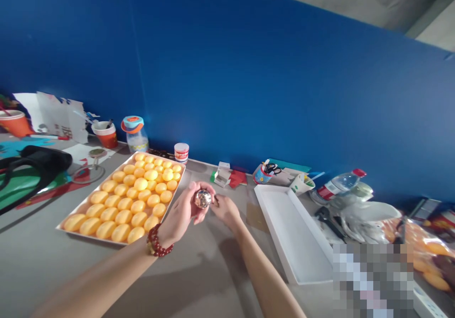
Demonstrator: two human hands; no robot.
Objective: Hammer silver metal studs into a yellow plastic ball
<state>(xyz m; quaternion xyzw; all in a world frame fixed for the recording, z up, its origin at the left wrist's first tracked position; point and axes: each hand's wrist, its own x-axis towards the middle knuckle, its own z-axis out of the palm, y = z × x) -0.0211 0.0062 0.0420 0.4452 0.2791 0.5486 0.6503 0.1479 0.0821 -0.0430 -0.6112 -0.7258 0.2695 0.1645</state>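
Note:
A shiny, rose-gold metallic ball (pixel 202 198) rests in my left hand (pixel 185 210), with its fingers curled round it and a red bead bracelet (pixel 159 243) on the wrist. Close against the ball's right side is my right hand (pixel 226 210). Its fingers are pinched together on something small and dark, too small to name. Left of my hands lies a shallow box (pixel 95 238) filled with rows of orange balls (pixel 138 206), which look like ping-pong balls. A long white tray (pixel 298 237) lies to the right.
Against the blue partition (pixel 227 71) stand a lidded bottle (pixel 137 140), a small tub (pixel 181 152), paper cups (pixel 106 135) and a pen holder with scissors (pixel 263 173). A small opened carton (pixel 222 177) lies ahead. A water bottle (pixel 337 185) and plastic bags (pixel 366 218) crowd the right.

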